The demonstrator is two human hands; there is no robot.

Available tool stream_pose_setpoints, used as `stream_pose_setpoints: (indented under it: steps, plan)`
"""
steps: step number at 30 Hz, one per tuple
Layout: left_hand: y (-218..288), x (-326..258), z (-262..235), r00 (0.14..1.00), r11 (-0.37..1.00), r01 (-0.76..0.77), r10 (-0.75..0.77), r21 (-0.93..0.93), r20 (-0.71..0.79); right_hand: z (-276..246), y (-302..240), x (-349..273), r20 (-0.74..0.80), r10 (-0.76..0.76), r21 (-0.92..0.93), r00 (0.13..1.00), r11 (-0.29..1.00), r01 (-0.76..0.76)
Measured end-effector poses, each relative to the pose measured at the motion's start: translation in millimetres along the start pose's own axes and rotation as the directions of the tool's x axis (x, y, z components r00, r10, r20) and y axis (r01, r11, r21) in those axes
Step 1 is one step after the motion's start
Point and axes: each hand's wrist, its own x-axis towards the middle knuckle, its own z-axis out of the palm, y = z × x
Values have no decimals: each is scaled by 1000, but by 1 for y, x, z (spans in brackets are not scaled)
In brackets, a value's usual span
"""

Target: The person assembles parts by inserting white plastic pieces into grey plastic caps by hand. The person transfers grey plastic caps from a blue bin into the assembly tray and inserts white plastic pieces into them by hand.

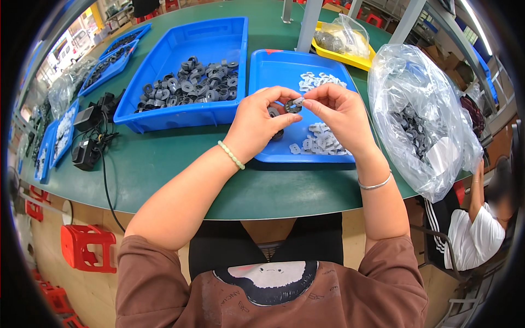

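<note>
My left hand (257, 123) pinches a small dark round ring part (292, 106) over a shallow blue tray (273, 74). My right hand (339, 112) presses a small grey-white piece (299, 101) against that ring with its fingertips. Loose grey-white pieces (322, 143) lie in the tray under my right hand, and more of them (317, 81) sit at the tray's far end. A deep blue bin (164, 54) to the left holds several dark ring parts (188, 82).
A large clear plastic bag (421, 115) of dark parts stands at the right on the green table (164, 164). A yellow tray (342, 54) with a bag sits behind. Black adapters with cables (90, 136) and more blue trays (112, 57) lie left. A seated person (481, 224) is at right.
</note>
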Motion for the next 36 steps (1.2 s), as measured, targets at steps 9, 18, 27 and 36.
stream_pose_setpoints:
  steps: [9, 18, 27, 36]
  plan:
    - [-8, 1, 4, 999, 999, 12, -14, -29, -48, 10, 6, 2, -12, 143, -57, 990, 988, -143]
    - [2, 2, 1, 980, 965, 191, -198, -182, -23, 24, 15, -1, -46, 176, 162, 983, 973, -166]
    - [-6, 4, -5, 988, 952, 151, -134, -268, 78, 25, 6, -1, -168, -235, -402, 957, 903, 151]
    - [5, 5, 0, 960, 818, 274, -267, -505, 89, 10, 9, 3, 25, 144, 198, 989, 969, -146]
